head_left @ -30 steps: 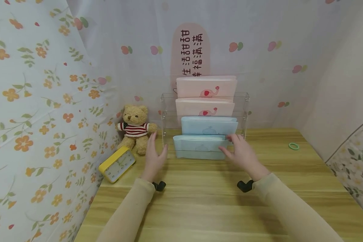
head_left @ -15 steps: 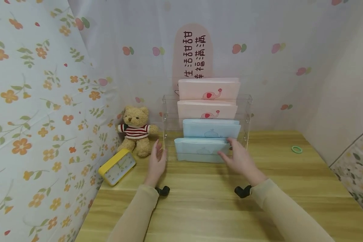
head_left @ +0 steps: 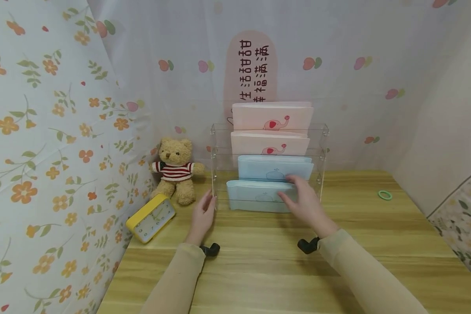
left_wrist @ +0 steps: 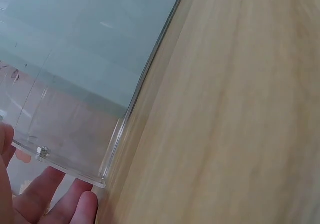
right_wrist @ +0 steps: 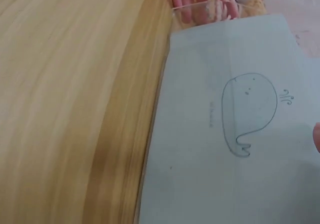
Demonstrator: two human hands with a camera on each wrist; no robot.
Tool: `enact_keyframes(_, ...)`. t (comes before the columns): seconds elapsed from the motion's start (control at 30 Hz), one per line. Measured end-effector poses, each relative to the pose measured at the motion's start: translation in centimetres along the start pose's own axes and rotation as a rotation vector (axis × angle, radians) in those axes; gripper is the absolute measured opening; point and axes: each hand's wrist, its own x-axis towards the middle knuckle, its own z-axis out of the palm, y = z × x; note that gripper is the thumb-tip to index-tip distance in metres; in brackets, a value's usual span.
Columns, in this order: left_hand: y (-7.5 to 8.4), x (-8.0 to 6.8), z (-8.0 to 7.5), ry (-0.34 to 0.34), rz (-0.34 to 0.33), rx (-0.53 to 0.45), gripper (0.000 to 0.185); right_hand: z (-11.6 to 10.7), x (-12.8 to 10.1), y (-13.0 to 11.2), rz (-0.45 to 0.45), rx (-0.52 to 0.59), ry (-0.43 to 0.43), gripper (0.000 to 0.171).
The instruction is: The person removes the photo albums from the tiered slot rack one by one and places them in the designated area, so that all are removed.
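Note:
A clear plastic rack [head_left: 214,187] stands upright on the table, holding file folders in stepped tiers. Two light blue ones with a whale drawing sit in front, the lowest being the front folder [head_left: 255,196] and the other the second blue folder [head_left: 255,168]. Behind them rise two pink folders [head_left: 251,115] with a red elephant. My left hand [head_left: 203,216] is at the rack's left end, its fingers [left_wrist: 82,204] behind the clear side panel. My right hand [head_left: 308,207] reaches over the front folder's right part, thumb before it and fingers at its top edge; their contact is unclear.
Left of the rack sits a teddy bear [head_left: 174,168] in a striped shirt, with a yellow clock [head_left: 151,218] before it. A green ring [head_left: 384,195] lies on the wooden table [head_left: 255,270] at right. A patterned curtain [head_left: 172,96] hangs behind.
My right hand has slid left along the front folder's top edge. My left hand has come lower and up to the rack's left side. The folders stay in place.

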Motion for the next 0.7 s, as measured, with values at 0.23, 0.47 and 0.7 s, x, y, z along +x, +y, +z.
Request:
enact_keyframes(0.23,0.1,-0.2,-0.2,0.005,0.016,0.026,0.043,0.6,0.7,-0.4,-0.058,0.05,0.013,0.04)
enact_keyframes(0.47,0.1,-0.3,-0.1,0.007,-0.006,0.007,0.044,1.1,0.4,0.3,-0.029,0.147,0.024,0.024)
enact_keyframes(0.7,0.1,-0.2,-0.1,0.012,-0.01,0.013,0.044,1.4,0.5,0.4,0.002,0.192,0.032,0.024)
